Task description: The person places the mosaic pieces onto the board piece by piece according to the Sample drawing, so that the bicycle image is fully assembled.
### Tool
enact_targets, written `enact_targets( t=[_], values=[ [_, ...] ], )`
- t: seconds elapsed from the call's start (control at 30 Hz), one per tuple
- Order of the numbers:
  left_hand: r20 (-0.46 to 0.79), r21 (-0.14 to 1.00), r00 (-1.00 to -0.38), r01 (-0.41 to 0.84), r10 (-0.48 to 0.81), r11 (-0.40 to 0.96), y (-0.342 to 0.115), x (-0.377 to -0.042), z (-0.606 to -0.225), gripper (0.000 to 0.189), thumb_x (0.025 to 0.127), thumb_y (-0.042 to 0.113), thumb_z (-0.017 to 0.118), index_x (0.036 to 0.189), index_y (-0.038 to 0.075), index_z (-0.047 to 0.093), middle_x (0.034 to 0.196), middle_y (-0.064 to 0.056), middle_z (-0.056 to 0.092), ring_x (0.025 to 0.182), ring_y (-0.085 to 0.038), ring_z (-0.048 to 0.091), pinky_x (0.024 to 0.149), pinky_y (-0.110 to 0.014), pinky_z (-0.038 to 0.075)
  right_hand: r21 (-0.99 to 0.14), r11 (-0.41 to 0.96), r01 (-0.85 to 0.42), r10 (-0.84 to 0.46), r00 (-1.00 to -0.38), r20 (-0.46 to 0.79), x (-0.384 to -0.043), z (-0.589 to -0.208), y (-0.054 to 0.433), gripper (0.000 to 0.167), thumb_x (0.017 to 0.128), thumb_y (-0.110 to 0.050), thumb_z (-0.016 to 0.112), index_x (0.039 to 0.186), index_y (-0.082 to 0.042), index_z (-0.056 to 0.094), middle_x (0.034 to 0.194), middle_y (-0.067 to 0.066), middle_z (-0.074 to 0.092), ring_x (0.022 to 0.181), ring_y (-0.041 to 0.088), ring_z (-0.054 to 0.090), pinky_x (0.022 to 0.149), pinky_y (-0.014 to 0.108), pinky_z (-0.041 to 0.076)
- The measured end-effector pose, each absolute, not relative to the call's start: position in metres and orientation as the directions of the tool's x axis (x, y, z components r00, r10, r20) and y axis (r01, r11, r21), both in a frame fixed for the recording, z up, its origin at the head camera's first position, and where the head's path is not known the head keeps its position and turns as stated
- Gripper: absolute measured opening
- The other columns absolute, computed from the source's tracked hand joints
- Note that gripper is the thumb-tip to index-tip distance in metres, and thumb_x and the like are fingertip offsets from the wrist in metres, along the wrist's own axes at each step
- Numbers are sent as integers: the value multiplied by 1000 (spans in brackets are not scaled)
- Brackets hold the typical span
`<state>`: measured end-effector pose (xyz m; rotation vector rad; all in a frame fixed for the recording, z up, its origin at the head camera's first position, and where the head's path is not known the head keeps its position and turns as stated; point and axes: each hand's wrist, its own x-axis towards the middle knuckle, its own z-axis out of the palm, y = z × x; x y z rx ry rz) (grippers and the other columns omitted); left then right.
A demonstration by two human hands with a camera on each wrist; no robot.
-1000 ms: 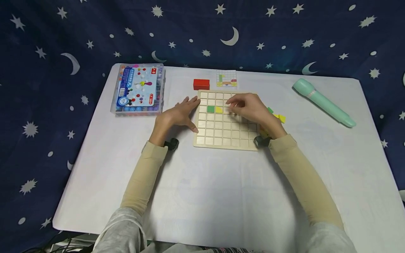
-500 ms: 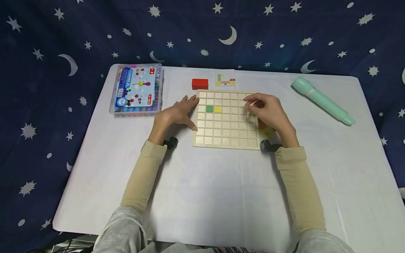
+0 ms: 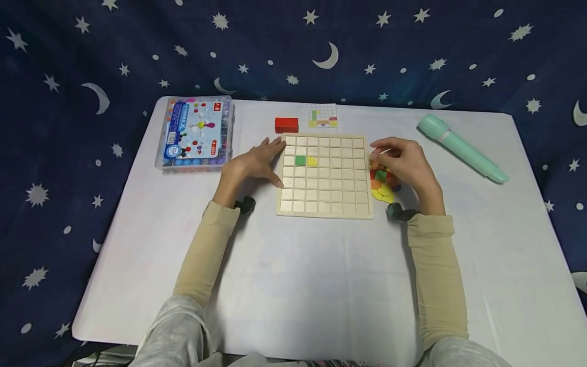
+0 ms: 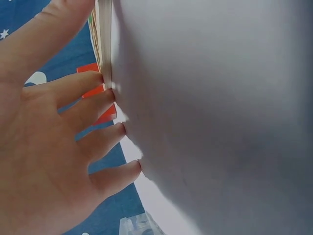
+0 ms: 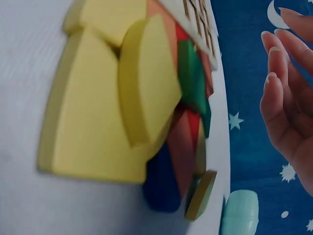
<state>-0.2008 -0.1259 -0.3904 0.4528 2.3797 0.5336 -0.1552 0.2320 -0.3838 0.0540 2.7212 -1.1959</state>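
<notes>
Lying between spread left hand (image 3: 255,163) and relaxed right hand (image 3: 405,158), pale gridded board (image 3: 326,194), green tile (image 3: 300,160) beside yellow tile (image 3: 312,161).

the board (image 3: 324,183) lies on the surface (image 3: 298,280), two tiles (image 3: 300,160) side by side in its grid. behind it: the block (image 3: 286,125), then, rightward, the card (image 3: 323,115). left lies the case (image 3: 194,133); right, the pieces (image 3: 385,192), then the tube (image 3: 463,148). a curtain (image 3: 275,41) hangs behind everything.
</notes>
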Motion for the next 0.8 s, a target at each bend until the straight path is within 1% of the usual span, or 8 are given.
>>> enact_targets(
  t=[0.07,0.17,0.33,0.47,0.57,0.7,0.8],
  values=[
    [-520,485,-728,178,446,857,-126,-200,-392,121,78,31,91,167,15,11,175,-2,-1,161,-27,-9,130,-54,2,-721,684,106,-30,-984,-173,-156,-387,235,37,99,-26,69,133,-12,69,119,14,69,93,23,59,72,27,48],
    [-520,482,-732,175,441,858,-126,-199,-394,121,78,32,91,167,16,11,175,-1,-1,161,-27,-9,130,-55,2,-715,688,124,-22,-981,-191,-157,-391,241,39,99,-29,70,134,-11,68,121,14,68,95,24,58,76,29,47],
    [-519,478,-736,171,434,862,-127,-199,-394,120,78,32,91,167,18,12,175,-1,0,161,-27,-8,130,-57,3,-728,664,171,3,-974,-226,-156,-398,255,39,98,-34,71,129,-10,70,113,11,71,91,23,57,69,29,45],
    [-529,469,-733,168,428,867,-128,-199,-394,120,78,33,90,167,19,11,175,0,0,161,-27,-8,129,-60,5,-740,640,206,14,-966,-257,-154,-403,265,37,99,-32,70,128,-9,70,107,5,72,89,23,56,66,28,44],
    [-524,470,-737,168,427,867,-128,-199,-394,119,78,31,90,167,18,12,175,-1,0,161,-27,-8,129,-59,5,-734,641,222,28,-963,-267,-155,-407,269,37,100,-32,69,129,-9,69,109,5,70,90,23,55,66,28,44],
    [-516,476,-741,170,430,863,-127,-199,-393,119,78,30,91,167,17,12,175,-1,1,162,-27,-8,130,-57,4,-722,653,229,33,-961,-274,-157,-408,271,35,100,-28,67,130,-9,68,114,11,68,91,24,53,67,28,44],
    [-517,479,-740,166,430,862,-126,-199,-393,119,78,30,91,167,18,12,175,0,0,162,-26,-8,130,-57,4,-715,658,236,32,-958,-287,-157,-409,272,34,101,-25,66,130,-7,67,117,13,67,92,24,52,68,28,44]
  ],
)
